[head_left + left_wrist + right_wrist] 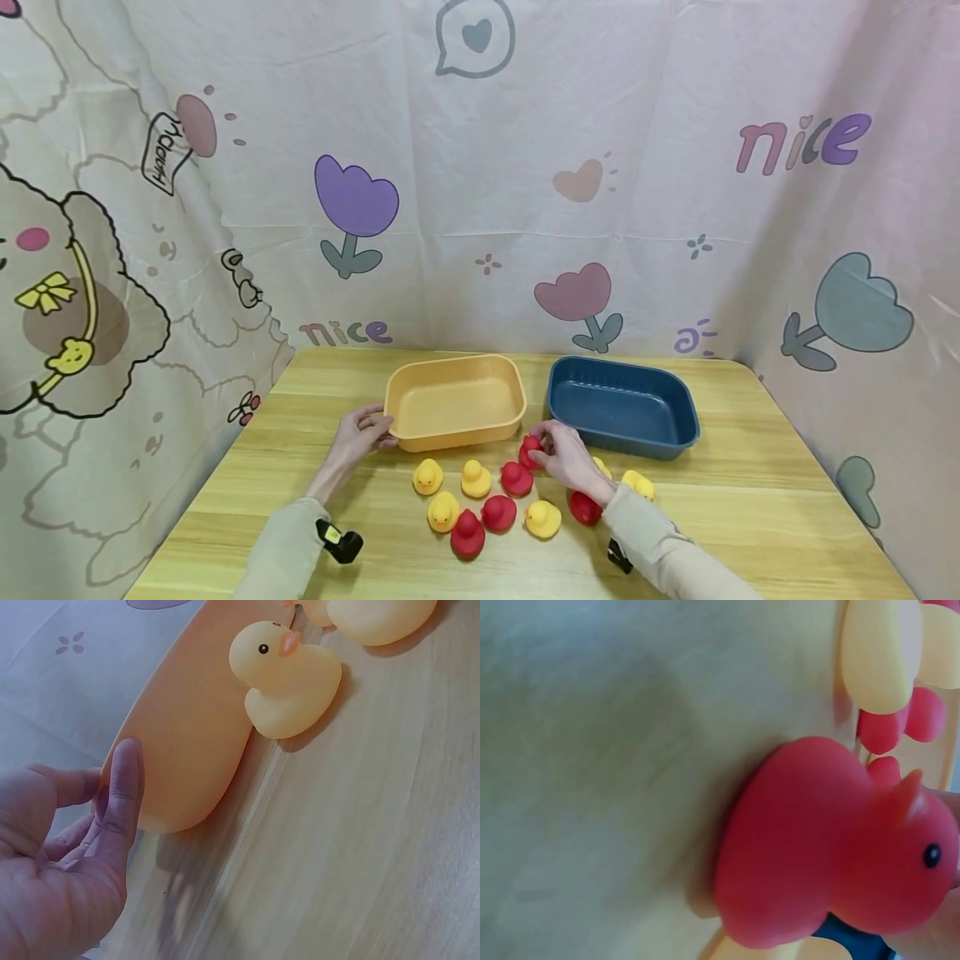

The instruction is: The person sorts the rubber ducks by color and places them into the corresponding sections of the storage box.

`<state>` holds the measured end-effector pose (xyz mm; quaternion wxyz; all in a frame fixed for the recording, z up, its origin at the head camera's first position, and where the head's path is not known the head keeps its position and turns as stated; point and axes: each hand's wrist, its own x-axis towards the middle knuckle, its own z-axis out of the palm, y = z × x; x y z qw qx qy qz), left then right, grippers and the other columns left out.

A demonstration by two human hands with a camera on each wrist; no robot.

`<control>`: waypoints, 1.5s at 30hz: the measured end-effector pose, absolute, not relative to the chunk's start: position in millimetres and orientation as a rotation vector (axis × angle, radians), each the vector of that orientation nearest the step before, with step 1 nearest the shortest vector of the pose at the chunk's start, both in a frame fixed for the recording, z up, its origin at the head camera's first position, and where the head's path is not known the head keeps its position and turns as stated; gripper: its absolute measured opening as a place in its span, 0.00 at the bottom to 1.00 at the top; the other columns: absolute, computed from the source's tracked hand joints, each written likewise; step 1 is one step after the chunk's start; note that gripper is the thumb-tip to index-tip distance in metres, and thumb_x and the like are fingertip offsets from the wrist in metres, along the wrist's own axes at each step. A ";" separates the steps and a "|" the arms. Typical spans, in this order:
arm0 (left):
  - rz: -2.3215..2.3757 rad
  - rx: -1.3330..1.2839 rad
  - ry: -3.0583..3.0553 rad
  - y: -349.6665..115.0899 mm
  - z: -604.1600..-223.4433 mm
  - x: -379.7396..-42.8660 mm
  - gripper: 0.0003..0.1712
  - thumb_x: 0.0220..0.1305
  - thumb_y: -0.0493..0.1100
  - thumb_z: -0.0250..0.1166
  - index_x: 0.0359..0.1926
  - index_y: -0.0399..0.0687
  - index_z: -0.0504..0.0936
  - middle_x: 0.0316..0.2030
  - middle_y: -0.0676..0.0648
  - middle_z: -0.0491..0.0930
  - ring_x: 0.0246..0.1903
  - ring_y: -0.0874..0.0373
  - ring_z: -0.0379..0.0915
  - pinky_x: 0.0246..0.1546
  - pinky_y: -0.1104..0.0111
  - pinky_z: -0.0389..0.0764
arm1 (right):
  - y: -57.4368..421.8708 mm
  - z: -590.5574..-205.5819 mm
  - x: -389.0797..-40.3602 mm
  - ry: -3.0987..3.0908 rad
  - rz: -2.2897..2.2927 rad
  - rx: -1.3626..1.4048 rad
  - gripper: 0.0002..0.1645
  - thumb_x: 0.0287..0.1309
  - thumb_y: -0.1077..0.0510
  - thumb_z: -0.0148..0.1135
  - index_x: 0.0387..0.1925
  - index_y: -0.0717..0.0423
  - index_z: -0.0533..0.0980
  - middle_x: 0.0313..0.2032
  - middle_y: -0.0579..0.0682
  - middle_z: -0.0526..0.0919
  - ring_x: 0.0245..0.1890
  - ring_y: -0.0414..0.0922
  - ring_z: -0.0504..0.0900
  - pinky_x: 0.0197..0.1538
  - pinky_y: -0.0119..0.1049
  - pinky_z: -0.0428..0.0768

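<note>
At the left front corner of the yellow plastic basin [457, 442], my left hand [362, 433] pinches the rim between thumb and fingers; the left wrist view shows this hand [82, 840] close up. My right hand [567, 454] holds a red rubber duck [530, 451] in front of the gap between the two basins, its fingers partly covering the duck. Another red duck [516, 478] sits just in front of it. Below the right wrist is one more red duck [584, 507], which fills much of the right wrist view, where little of the hand shows.
A dark blue basin [637, 446] stands right of the yellow one. Several yellow ducks, such as this yellow duck [427, 477], and red ducks, such as this red duck [468, 535], lie on the wooden table [750, 500]. A printed cloth [480, 167] hangs behind.
</note>
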<state>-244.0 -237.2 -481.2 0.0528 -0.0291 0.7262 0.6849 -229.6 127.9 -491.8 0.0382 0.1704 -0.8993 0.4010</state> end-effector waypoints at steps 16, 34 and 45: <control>2.128 -0.035 2.180 -239.1 -486.4 -241.0 0.41 0.68 0.31 0.63 0.76 0.32 0.52 0.35 0.51 0.78 0.30 0.65 0.85 0.42 0.73 0.89 | 122.9 -456.7 -233.1 -2.625 1.337 0.611 0.12 0.54 0.65 0.73 0.40 0.61 0.81 0.31 0.53 0.80 0.27 0.37 0.74 0.29 0.23 0.76; 2.152 -0.057 2.191 -237.0 -489.4 -238.7 0.43 0.66 0.30 0.64 0.77 0.34 0.54 0.38 0.49 0.77 0.31 0.65 0.85 0.45 0.73 0.89 | 73.4 -435.4 -259.4 -2.584 1.394 0.766 0.14 0.56 0.63 0.72 0.45 0.62 0.81 0.40 0.57 0.85 0.31 0.41 0.78 0.33 0.23 0.80; 2.174 -0.050 2.174 -237.8 -489.9 -236.2 0.42 0.67 0.30 0.63 0.77 0.35 0.54 0.39 0.49 0.76 0.32 0.65 0.85 0.46 0.73 0.89 | 33.6 -431.2 -286.1 -2.615 1.442 0.846 0.15 0.55 0.66 0.72 0.45 0.66 0.81 0.40 0.61 0.85 0.32 0.43 0.79 0.31 0.22 0.78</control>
